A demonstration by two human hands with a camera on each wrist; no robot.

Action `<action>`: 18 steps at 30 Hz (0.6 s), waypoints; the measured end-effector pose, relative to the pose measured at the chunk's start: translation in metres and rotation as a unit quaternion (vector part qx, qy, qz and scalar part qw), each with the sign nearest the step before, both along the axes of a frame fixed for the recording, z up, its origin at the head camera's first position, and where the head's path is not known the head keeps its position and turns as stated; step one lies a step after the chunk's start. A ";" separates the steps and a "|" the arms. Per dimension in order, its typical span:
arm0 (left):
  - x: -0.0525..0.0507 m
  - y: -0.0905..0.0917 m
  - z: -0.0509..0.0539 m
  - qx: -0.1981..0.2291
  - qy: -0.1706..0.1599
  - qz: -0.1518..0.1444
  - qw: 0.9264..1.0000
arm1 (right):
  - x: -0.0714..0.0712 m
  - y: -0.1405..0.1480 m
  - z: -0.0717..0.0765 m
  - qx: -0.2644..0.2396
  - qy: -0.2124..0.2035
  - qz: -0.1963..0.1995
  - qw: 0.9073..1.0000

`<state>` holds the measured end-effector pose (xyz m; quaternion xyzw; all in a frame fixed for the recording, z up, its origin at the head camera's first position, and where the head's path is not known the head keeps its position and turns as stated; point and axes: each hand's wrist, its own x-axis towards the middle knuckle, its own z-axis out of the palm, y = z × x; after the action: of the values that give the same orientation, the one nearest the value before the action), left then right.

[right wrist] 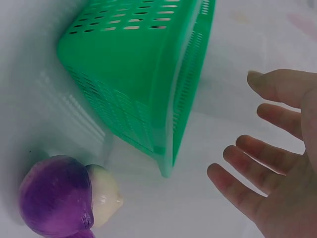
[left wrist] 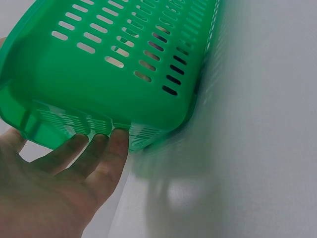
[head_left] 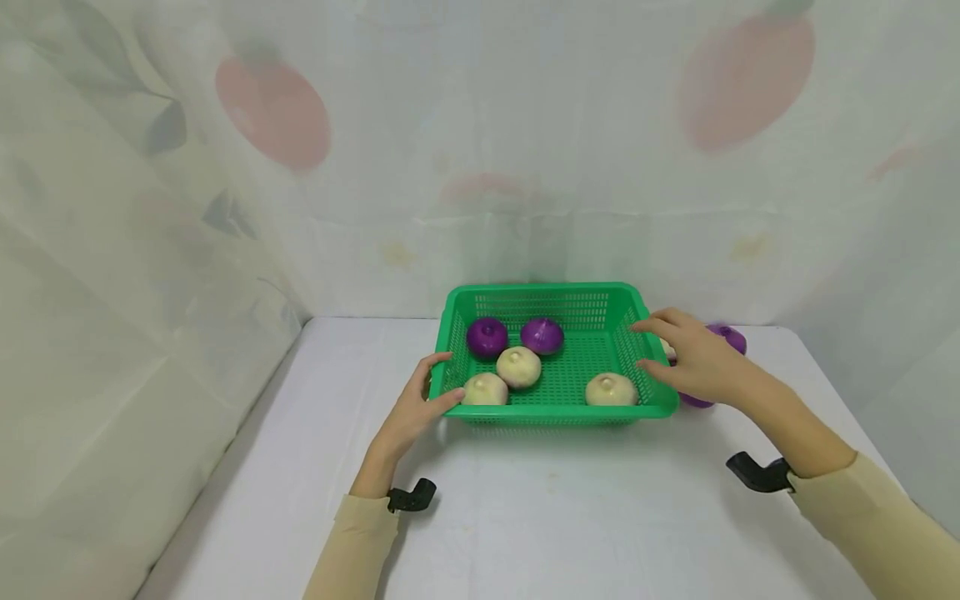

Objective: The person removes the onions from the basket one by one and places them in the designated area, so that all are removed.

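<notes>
A green slotted plastic basket (head_left: 558, 411) stands on the table, with two purple onion-like vegetables (head_left: 487, 337) and three whitish ones (head_left: 611, 390) inside it. My left hand (head_left: 411, 410) holds its left end: the thumb lies at the front corner, and in the left wrist view several fingertips (left wrist: 119, 136) press the outside of the end wall. Over the right rim, my right hand (head_left: 693, 360) is spread with nothing in it. Seen from the right wrist, that hand's fingers are apart from the basket (right wrist: 133, 64).
Right of the basket, partly behind my right hand, lie more vegetables, among them a purple one (head_left: 729, 337). The right wrist view shows a purple one (right wrist: 54, 196) beside a whitish one (right wrist: 103, 196). A patterned cloth (head_left: 525, 150) hangs behind the white table (head_left: 510, 517).
</notes>
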<state>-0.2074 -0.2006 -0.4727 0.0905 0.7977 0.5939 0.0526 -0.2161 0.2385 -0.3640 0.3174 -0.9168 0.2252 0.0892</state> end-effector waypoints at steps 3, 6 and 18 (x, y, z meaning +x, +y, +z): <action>0.000 -0.001 -0.001 0.001 -0.001 -0.001 1.000 | -0.004 -0.006 -0.002 0.025 -0.034 -0.002 0.999; -0.001 -0.001 -0.003 0.002 -0.002 -0.001 1.000 | -0.008 -0.011 -0.004 0.046 -0.060 0.004 0.997; 0.000 0.000 -0.001 0.002 -0.001 0.002 1.000 | -0.019 -0.028 -0.017 0.101 -0.102 0.023 0.989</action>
<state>-0.2072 -0.2005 -0.4741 0.0890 0.7964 0.5960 0.0517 -0.2353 0.2100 -0.3807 0.3216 -0.9315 0.1645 -0.0422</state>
